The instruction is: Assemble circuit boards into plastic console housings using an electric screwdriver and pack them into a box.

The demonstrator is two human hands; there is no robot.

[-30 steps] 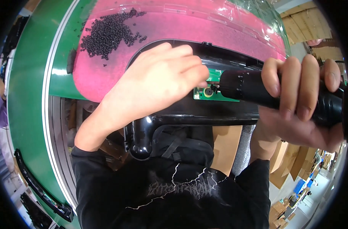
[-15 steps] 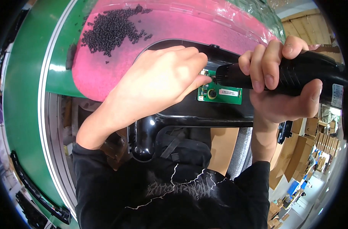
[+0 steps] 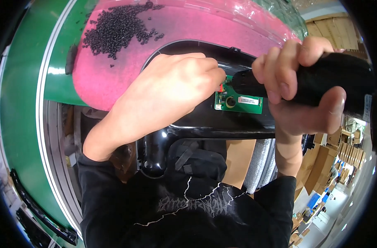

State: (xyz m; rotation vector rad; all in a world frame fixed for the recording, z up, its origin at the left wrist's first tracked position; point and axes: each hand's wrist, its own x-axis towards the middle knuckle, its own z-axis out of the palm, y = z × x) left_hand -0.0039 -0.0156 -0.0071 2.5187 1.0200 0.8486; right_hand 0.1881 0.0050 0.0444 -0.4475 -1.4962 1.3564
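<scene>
My right hand [image 3: 294, 78] is wrapped round a long black plastic housing [image 3: 321, 78], its narrow end over a green circuit board [image 3: 248, 104]. A pale label shows near the wide end. My left hand [image 3: 184, 80] is closed, its fingertips bent down at the board's left edge, beside the narrow end. What those fingers pinch, if anything, is hidden behind the hand; a small red part [image 3: 220, 88] shows by them. The board, with a white sticker and a round hole, lies in a large glossy black plastic shell [image 3: 221, 131], partly covered by my left hand and forearm.
The shell lies over a pink mat [image 3: 97, 82] on a green table [image 3: 23, 82]. A heap of small black screws [image 3: 114, 33] sits on the mat at the upper left. Clear plastic wrap [image 3: 275, 20] lies at the back. Cardboard boxes [image 3: 321, 165] stand at right.
My left fingers have shifted slightly; the thumb is now hidden and the red part shows. My right hand and the black housing have moved a little left and turned slightly.
</scene>
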